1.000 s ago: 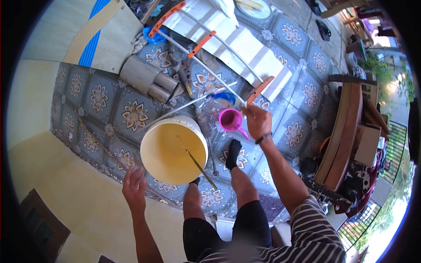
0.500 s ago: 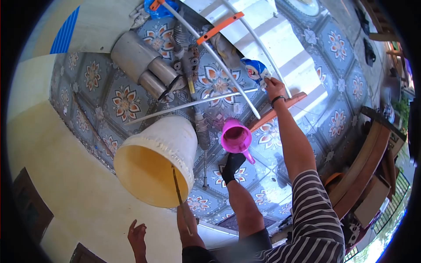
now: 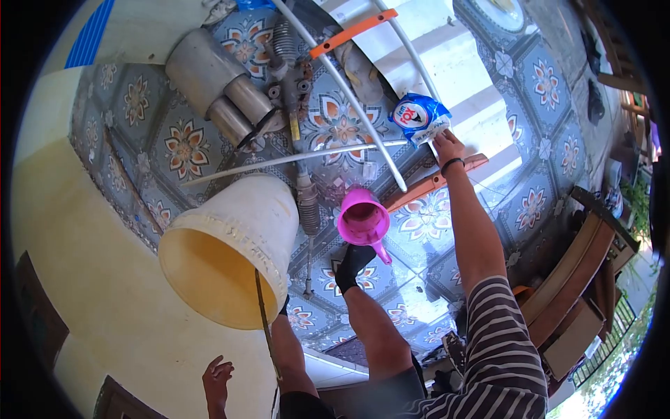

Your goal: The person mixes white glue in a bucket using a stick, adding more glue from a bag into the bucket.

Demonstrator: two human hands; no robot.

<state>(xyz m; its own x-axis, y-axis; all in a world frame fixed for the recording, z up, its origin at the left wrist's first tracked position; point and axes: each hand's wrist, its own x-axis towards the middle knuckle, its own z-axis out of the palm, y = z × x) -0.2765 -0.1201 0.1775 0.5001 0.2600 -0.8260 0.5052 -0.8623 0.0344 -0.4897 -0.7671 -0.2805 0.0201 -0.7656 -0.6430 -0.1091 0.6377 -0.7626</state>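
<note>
My right hand (image 3: 449,146), with a dark band at the wrist, pinches the lower edge of a blue plastic packet (image 3: 419,119) marked FOX. The packet's white and red label faces up, over the floor beside a ladder-like metal frame (image 3: 352,94). My left hand (image 3: 218,377) is raised at the lower left, fingers loosely bent and apart, holding nothing. Near it leans a tipped white bucket (image 3: 241,216) with a yellowish inside, a thin stick (image 3: 264,318) poking out of its mouth. A pink dipper (image 3: 363,218) stands in front of my black-socked foot.
Metal cylinders (image 3: 209,77) and a long greasy rod with rubber bellows (image 3: 307,202) lie on the patterned tiles. A loose white bar (image 3: 279,165) crosses them. An orange-brown wooden bar (image 3: 436,183) lies by my right hand. Wooden furniture (image 3: 569,279) stands at the right.
The packet in my right hand has turned so its label shows more fully. My left hand stays low on the left. The whole view has shifted slightly.
</note>
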